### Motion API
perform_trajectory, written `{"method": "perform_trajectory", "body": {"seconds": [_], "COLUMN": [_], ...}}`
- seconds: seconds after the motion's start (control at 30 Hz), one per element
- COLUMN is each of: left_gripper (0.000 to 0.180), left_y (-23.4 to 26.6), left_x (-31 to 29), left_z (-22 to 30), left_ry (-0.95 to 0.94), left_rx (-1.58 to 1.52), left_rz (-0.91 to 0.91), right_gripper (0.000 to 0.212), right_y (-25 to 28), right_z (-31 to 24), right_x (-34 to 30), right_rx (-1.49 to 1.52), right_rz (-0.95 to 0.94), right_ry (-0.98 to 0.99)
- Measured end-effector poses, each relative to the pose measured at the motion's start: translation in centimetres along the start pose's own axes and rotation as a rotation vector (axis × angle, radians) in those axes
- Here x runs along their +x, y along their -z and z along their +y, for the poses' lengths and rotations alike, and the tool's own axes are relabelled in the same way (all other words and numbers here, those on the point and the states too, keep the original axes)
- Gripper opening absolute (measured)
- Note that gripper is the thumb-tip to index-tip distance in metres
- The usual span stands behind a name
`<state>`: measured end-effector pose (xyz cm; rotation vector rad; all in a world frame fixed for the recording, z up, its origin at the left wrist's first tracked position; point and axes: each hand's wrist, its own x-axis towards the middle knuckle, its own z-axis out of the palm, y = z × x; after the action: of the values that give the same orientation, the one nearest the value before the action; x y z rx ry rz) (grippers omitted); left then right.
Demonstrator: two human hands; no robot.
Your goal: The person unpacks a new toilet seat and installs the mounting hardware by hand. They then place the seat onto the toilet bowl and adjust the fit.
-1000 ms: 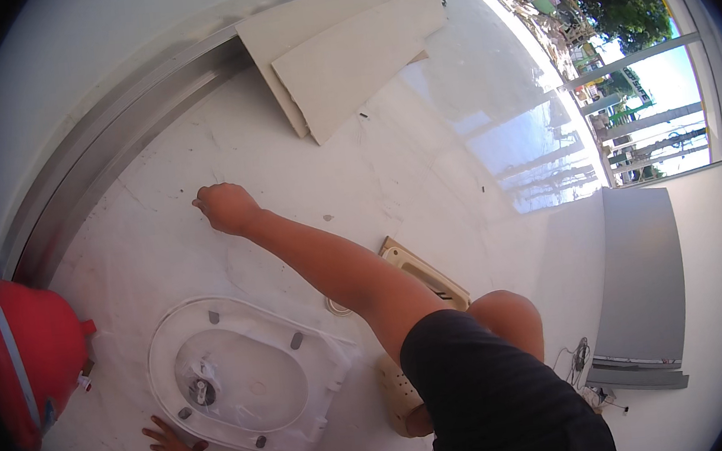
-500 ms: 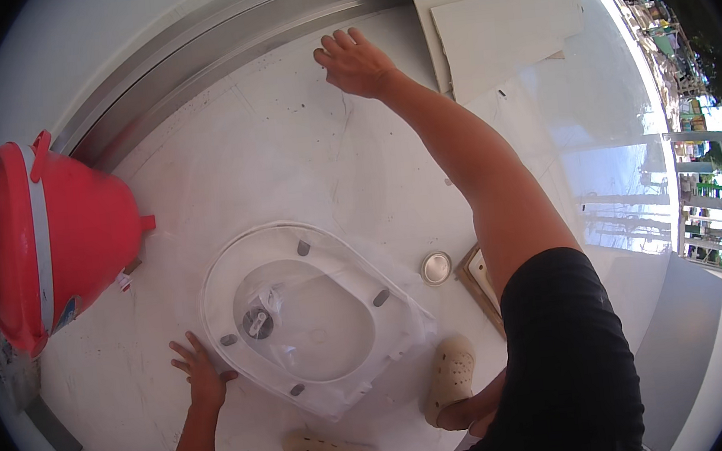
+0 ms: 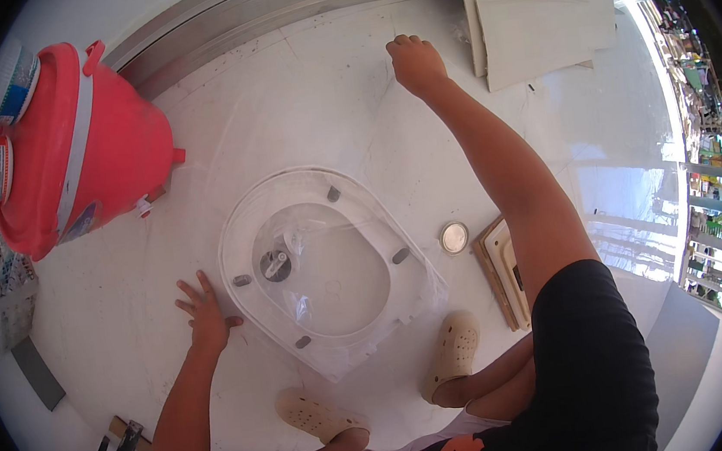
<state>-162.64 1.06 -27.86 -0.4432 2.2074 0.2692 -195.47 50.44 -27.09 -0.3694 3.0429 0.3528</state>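
Observation:
A white toilet seat point(image 3: 369, 307), wrapped in clear plastic, lies on the pale floor in front of my feet. Inside its ring, under the plastic, sits a small grey round fitting point(image 3: 275, 266). My left hand point(image 3: 206, 317) rests on the floor just left of the seat, its fingers spread and holding nothing. Far ahead, beside the metal channel, my right hand point(image 3: 418, 65) is held out with its fingers curled in. Whatever may be inside them is hidden.
A red bucket point(image 3: 114, 145) lies tipped at the left, tubs beside it. Flat board pieces point(image 3: 542, 34) lie at the far right. A round metal lid point(image 3: 453, 237) and a wood-edged panel point(image 3: 497, 269) are right of the seat. A metal channel point(image 3: 289, 24) borders the far floor.
My right hand has gone from loosely spread fingers to a curled grip and lies nearer the boards. My left hand stays open beside the seat. The whole view has shifted.

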Motion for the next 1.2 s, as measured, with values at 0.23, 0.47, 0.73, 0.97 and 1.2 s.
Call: {"method": "perform_trajectory", "body": {"seconds": [0.23,0.47,0.73,0.97,1.2], "left_gripper": [0.141,0.132,0.023,0.017,0.027], "left_y": [-0.2,0.8,3.1,2.1,2.1], "left_x": [0.4,-1.7,-2.1,-3.0,-5.8], "left_z": [-0.6,-0.3,-2.5,-2.7,0.4], "left_ry": [-0.046,-0.068,-0.179,-0.355,-0.711], "left_rx": [0.056,0.048,-0.018,-0.384,-0.639], "left_rz": [0.007,0.082,0.441,0.398,0.363], "right_gripper": [0.041,0.035,0.017,0.022,0.019], "right_y": [4.8,6.8,6.7,7.1,13.7], "right_z": [-7.5,-17.4,-25.9,-26.4,-24.2], "right_x": [-13.8,-24.8,-27.3,-21.4,-25.6], "right_rx": [0.733,0.969,0.936,0.670,0.856], "right_rz": [0.061,-0.228,0.015,-0.131,0.070], "right_ry": [-0.379,-0.292,-0.195,0.018,0.288]}}
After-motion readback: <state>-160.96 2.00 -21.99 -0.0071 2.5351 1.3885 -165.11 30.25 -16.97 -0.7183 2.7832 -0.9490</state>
